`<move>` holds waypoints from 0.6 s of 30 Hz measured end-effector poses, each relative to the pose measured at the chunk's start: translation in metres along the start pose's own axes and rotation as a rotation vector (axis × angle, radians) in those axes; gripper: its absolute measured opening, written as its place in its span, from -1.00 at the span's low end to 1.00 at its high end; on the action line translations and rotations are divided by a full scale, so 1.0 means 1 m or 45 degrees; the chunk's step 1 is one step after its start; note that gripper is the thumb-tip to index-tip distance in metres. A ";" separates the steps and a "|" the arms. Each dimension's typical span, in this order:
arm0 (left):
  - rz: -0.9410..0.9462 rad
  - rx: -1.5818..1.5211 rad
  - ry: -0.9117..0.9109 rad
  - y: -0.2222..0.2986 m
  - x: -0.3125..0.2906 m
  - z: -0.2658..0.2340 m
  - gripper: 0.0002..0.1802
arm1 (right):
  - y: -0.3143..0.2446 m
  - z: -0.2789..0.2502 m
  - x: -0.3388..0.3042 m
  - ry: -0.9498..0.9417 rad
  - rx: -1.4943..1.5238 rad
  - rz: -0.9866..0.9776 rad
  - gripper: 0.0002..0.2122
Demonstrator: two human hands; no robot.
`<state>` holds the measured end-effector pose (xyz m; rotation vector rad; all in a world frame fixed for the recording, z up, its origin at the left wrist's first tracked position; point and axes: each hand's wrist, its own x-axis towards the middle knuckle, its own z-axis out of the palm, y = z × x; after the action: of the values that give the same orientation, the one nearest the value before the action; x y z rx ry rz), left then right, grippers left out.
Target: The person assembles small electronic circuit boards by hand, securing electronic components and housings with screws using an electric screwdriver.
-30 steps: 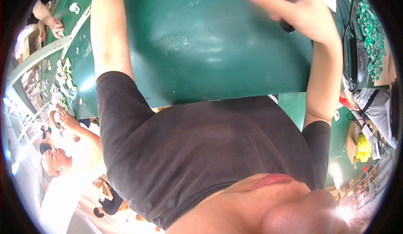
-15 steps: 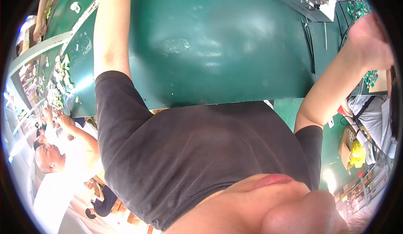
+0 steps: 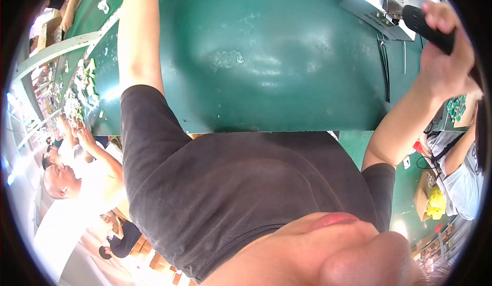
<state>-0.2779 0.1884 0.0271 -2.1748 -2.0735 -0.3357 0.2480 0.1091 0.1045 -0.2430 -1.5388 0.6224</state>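
My right hand [image 3: 446,63] is raised at the right edge, its fingers curled around a black handle [image 3: 428,27]. The tip of that handle lies right by the metal fitting [image 3: 392,10] on a white-and-grey bench machine [image 3: 366,9]; I cannot tell whether the two are joined. My left arm [image 3: 138,34] reaches straight away over the green table [image 3: 246,96]. The left hand lies beyond the top edge, so its fingers are hidden.
Black tweezers [image 3: 384,70] and a thin metal rod [image 3: 405,55] lie beside the machine. Green circuit boards [image 3: 455,109] are heaped at the right. Small white-green parts [image 3: 84,88] lie at the left, where co-workers sit. Another person [image 3: 456,158] is at the right.
My right hand has come inward from the right edge toward the machine, and the black handle now shows in it. My left arm stays stretched out. The whole view has shifted slightly.
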 end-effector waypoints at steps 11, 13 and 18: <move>-0.059 -0.232 -0.011 0.084 -0.003 0.001 -0.60 | -0.004 -0.010 -0.003 -0.144 -0.086 0.399 -0.71; 0.034 -0.435 -0.141 0.157 -0.023 -0.019 -0.65 | -0.011 -0.010 -0.004 -0.187 -0.131 0.405 -0.71; 0.289 -0.423 -0.297 0.285 -0.104 -0.038 -0.66 | -0.015 -0.023 -0.005 -0.127 0.153 0.709 -0.88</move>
<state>-0.0005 0.0629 0.0581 -2.7341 -1.9664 -0.4481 0.2746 0.0992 0.1072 -0.5652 -1.5249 1.1744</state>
